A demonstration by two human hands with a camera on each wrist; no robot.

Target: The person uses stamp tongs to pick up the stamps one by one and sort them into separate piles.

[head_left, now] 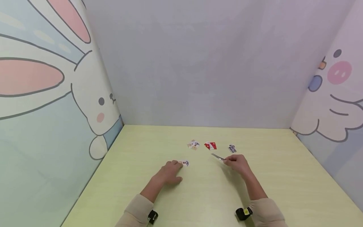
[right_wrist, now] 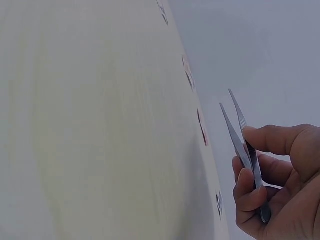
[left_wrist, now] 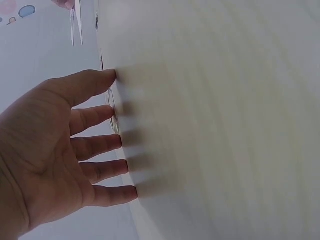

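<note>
In the head view my left hand (head_left: 169,174) rests on the table (head_left: 198,195), fingertips at a small printed card (head_left: 186,163), part of which they cover. The left wrist view shows that hand's fingers (left_wrist: 100,145) spread and nearly straight, tips down on the surface. My right hand (head_left: 239,164) holds metal tweezers (head_left: 217,157) above the table, their tips pointing left and away. Seen from the right wrist, thumb and fingers grip the tweezers (right_wrist: 251,160), whose two tips stand apart with nothing between them.
Farther back lie three groups of small cards: pale printed ones (head_left: 193,145) at left, red and white ones (head_left: 210,146) in the middle, dark ones (head_left: 232,148) at right. A grey wall (head_left: 195,69) closes the far edge, and cartoon-printed walls (head_left: 93,94) flank the sides.
</note>
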